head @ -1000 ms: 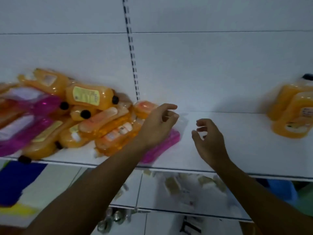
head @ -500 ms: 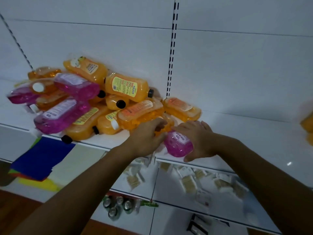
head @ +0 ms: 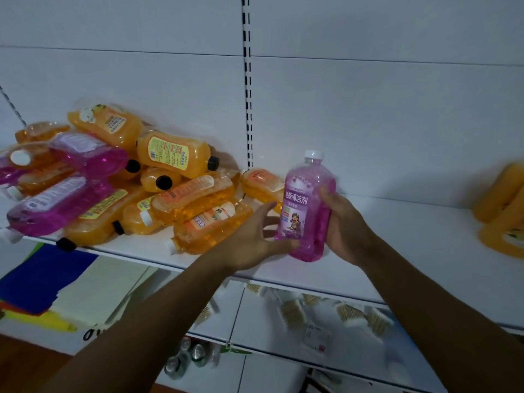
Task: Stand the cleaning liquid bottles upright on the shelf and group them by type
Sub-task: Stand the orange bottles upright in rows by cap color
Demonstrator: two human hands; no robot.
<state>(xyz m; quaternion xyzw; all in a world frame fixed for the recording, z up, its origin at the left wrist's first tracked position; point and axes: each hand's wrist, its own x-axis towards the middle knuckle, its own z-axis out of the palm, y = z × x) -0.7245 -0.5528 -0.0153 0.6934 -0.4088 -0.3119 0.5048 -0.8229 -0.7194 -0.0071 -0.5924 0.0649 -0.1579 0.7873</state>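
Note:
A pink bottle point(head: 304, 207) with a white cap stands nearly upright over the front part of the white shelf point(head: 411, 251). My right hand point(head: 344, 225) grips its right side. My left hand point(head: 255, 239) is spread under and beside its lower left, thumb at the base, fingers apart. To the left lies a heap of toppled bottles: orange ones point(head: 175, 154) with black or white caps and several pink ones point(head: 59, 204), stacked on each other. Blurred orange bottles point(head: 504, 211) stand at the shelf's far right.
A slotted upright rail point(head: 247, 109) runs down the white back panel. A lower shelf point(head: 312, 316) holds small packets, with cans point(head: 184, 355) beneath. Coloured paper sheets point(head: 42, 279) lie at the lower left. The shelf between the held bottle and the right orange bottles is bare.
The pink bottle lay on its side at the shelf edge under both hands; now it is raised and turned upright in my right hand. My left hand has come off the heap.

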